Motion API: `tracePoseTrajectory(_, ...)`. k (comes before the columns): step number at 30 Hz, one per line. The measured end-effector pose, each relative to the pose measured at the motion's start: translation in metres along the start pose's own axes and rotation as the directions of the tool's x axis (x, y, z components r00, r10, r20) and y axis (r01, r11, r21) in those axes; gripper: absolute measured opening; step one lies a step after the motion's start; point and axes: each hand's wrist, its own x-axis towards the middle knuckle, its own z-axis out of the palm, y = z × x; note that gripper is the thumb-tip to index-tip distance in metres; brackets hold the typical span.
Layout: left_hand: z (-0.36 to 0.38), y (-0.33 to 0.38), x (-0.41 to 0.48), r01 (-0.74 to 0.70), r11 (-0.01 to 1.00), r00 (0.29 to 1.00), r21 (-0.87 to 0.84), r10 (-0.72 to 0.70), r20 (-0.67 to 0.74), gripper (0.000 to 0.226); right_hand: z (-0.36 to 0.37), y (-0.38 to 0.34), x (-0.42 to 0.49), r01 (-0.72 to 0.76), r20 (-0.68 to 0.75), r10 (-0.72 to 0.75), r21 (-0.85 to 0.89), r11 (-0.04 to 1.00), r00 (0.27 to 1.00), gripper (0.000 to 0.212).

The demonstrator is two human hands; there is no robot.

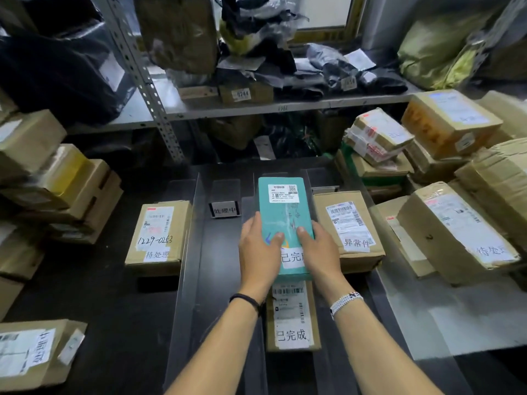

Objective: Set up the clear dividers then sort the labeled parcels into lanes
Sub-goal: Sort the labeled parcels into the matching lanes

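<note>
Parcel (282, 208) sits between left fingers (275, 240) and right fingers (301, 232).

Parcel depot: metal shelving (148, 81), stacked labelled cartons (453, 124), mailer bags (336, 69).

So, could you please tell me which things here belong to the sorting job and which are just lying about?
In the job: teal parcel, held by left hand and right hand; clear dividers; lane sign; brown labelled parcels in the lanes.
Lying about: dark bags on the shelf; yellow-green sack; box marked 0244.
</note>
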Motion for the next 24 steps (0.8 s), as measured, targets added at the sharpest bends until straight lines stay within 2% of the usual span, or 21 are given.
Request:
tracePoseTrajectory(3,0.010,-0.009,0.003,-0.025,0.996,1.000,0.090,0.024,0.011,0.044,0.003,0.008,0.004,0.013,-0.027,-0.015,-0.056,0.998,1.000,0.017)
tracePoseTrajectory(6,0.021,-0.026,0.006,-0.061,0.988,0.996,0.138,0.052,0.071,0.038,0.009,0.011,0.006,0.038,-0.031,-0.042,-0.129,0.991,0.999,0.022)
tracePoseTrajectory(9,0.026,-0.037,0.009,-0.052,0.983,0.993,0.178,0.033,0.109,0.046,0.011,0.010,0.008,0.063,-0.021,-0.069,-0.212,0.975,0.997,0.021)
tracePoseTrajectory(15,0.024,-0.034,0.007,-0.058,0.984,0.990,0.167,0.035,0.138,0.054,0.012,0.011,0.008,0.088,-0.016,-0.096,-0.284,0.955,0.995,0.030)
tracePoseTrajectory(24,0.022,-0.027,0.003,-0.025,0.991,0.992,0.129,0.008,0.130,0.057,0.010,0.008,0.007,0.110,0.010,-0.112,-0.304,0.946,0.994,0.026)
